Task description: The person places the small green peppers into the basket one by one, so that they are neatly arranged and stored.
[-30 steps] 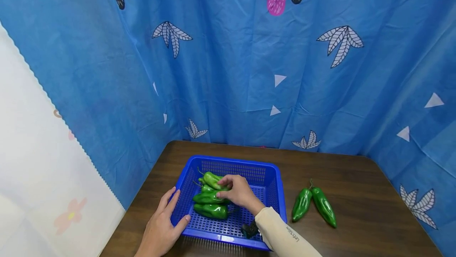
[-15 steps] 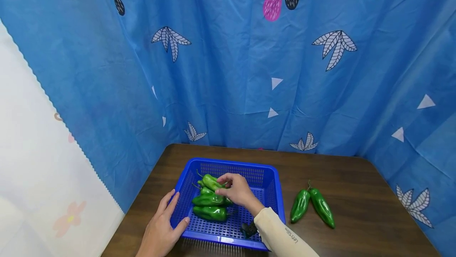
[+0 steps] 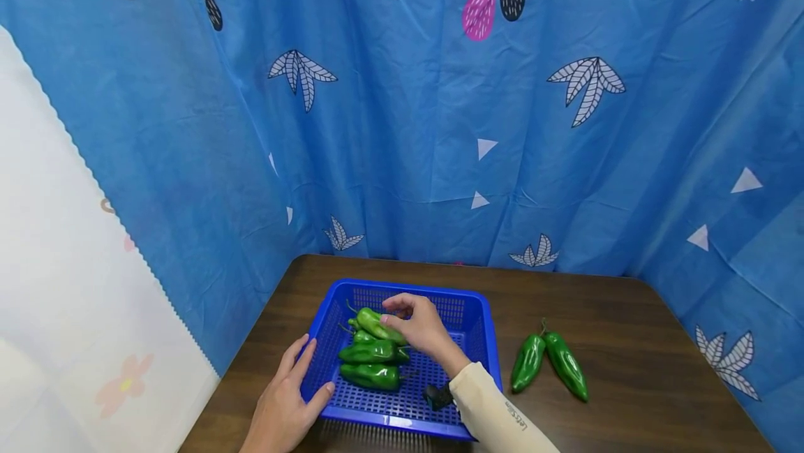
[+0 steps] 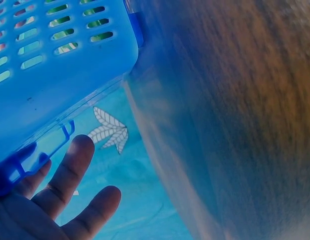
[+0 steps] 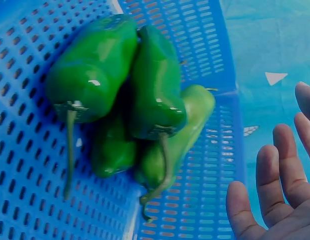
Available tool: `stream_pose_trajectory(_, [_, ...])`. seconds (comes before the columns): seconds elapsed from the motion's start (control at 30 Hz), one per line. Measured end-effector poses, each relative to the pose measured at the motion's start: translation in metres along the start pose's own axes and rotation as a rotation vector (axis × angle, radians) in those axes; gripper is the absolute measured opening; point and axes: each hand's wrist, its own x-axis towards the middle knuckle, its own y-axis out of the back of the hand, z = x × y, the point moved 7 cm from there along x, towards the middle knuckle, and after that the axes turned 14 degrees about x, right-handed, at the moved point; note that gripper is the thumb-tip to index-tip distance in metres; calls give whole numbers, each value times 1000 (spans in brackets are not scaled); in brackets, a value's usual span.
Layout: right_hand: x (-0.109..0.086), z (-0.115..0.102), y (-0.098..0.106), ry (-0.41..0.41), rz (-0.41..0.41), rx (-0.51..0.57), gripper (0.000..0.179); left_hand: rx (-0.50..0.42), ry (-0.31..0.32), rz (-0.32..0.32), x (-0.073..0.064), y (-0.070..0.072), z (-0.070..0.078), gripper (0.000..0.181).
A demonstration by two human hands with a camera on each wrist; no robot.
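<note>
Several glossy green peppers point(image 3: 369, 377) lie stacked side by side in the left half of a blue plastic basket point(image 3: 392, 422). My right hand point(image 3: 419, 324) hovers over the lighter green pepper point(image 3: 372, 322) at the back of the pile, fingers loosely bent. Seen from the right wrist, its fingers point(image 5: 267, 180) are spread, with a gap between them and the peppers point(image 5: 157, 95). On the basket's left side rests my left hand point(image 3: 287, 394), thumb at the front corner of the rim. The left wrist view shows the left fingers point(image 4: 69, 175) nearly straight beside the basket wall point(image 4: 59, 95).
Two more dark green peppers point(image 3: 565, 366) lie on the brown wooden table point(image 3: 634, 355) to the right of the basket, stems together. A blue patterned curtain point(image 3: 402, 139) hangs behind the table, and white cloth point(image 3: 75, 264) covers the left side.
My right hand has lifted off the peppers in the basket and let go, uncovering their right ends. My left hand stays at the basket rim.
</note>
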Motion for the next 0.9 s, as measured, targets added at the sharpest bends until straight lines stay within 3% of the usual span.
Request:
stream_pose_trajectory(0.33, [1, -21, 23, 20, 80, 55, 25, 2, -2, -7, 0, 1, 2, 78])
stream_pose_trajectory(0.9, [-14, -53, 57, 110, 174, -11, 28, 5, -3, -20, 1, -2, 0, 79])
